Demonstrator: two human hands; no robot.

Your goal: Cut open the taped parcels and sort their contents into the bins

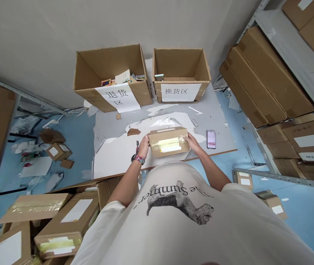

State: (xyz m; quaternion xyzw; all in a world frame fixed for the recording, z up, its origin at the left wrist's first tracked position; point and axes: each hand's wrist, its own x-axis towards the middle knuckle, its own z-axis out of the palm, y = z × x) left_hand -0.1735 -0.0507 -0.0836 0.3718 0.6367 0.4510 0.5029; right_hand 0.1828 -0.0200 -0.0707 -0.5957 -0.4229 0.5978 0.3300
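Note:
A taped cardboard box (170, 137) with a pale label is held between my two hands at the front of the table (110, 162). My left hand (143, 148) grips its left end, and a patterned band circles that wrist. On the opposite end, my right hand (191, 143) has its fingers closed round the edge. Beside my left hand lies a slim black and red object (137, 146), partly hidden, whose kind I cannot make out. To the right of the box, a phone (211, 139) rests with its screen lit.
At the table's back stand two open cartons with paper signs: a left carton (90, 90) holding books and a right carton (157, 92). Stacked parcels (71, 217) fill the lower left. Shelves of boxes (270, 84) flank the right. Scraps and small boxes (59, 151) litter the left floor.

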